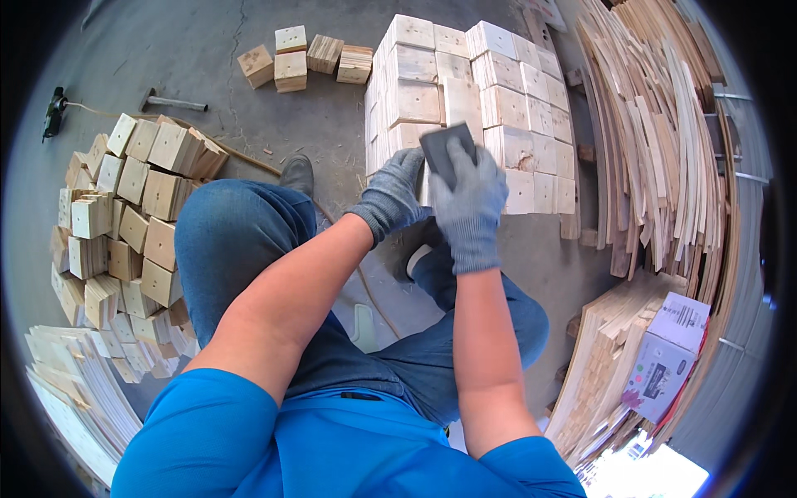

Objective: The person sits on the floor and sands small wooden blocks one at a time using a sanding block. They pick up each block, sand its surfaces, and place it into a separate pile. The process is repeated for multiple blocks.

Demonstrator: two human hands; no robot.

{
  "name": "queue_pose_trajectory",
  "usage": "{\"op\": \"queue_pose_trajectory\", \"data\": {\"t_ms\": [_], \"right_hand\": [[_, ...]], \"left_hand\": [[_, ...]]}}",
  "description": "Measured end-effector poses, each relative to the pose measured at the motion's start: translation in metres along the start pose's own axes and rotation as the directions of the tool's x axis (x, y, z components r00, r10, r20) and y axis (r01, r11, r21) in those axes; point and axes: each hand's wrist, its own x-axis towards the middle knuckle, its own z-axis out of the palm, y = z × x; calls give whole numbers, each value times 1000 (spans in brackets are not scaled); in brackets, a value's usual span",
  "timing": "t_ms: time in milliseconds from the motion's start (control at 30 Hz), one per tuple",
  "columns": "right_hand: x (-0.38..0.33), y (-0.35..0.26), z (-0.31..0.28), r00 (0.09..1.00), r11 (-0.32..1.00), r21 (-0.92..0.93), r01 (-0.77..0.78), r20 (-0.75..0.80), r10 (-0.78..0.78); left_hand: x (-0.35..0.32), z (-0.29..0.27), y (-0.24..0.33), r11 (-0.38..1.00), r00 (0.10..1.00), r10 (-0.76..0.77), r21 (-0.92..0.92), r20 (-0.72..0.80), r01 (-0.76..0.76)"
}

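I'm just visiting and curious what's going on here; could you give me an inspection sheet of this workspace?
Surface: grey concrete floor, cracked, with wood chips.
Job's things: stacked wood blocks; dark sanding pad pressed against the stack's near face.
Clutter: loose block pile on the left; four blocks apart at the top; hammer; printed box on the slats at lower right.
Hands: both in grey gloves; right hand holds the pad, left hand rests against the stack.
Cables: thin cord runs from a dark tool across the floor.
Surroundings: thin wood slats heaped on the right; more slats at lower left.
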Motion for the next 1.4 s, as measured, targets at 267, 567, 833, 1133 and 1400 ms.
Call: {"op": "queue_pose_trajectory", "data": {"t_ms": [267,567,833,1133,1400], "right_hand": [[-97,-3,-26,996,999,-17,-34,88,35],[40,-7,4,999,998,-56,-31,40,33],[-30,0,-1,996,996,22,-88,27,87],[-64,-3,-13,994,995,-8,-102,29,102],[46,-9,6,995,991,-99,-84,52,89]], "left_hand": [[0,7,-9,999,1000,-3,-48,-12,3],[2,-4,10,999,999,-46,4,29,46],[-2,0,-1,1000,1000,-5,18,9,5],[0,4,-1,999,1000,-23,29,9,23],[2,-2,7,1000,1000,2,15,18,-3]]}}
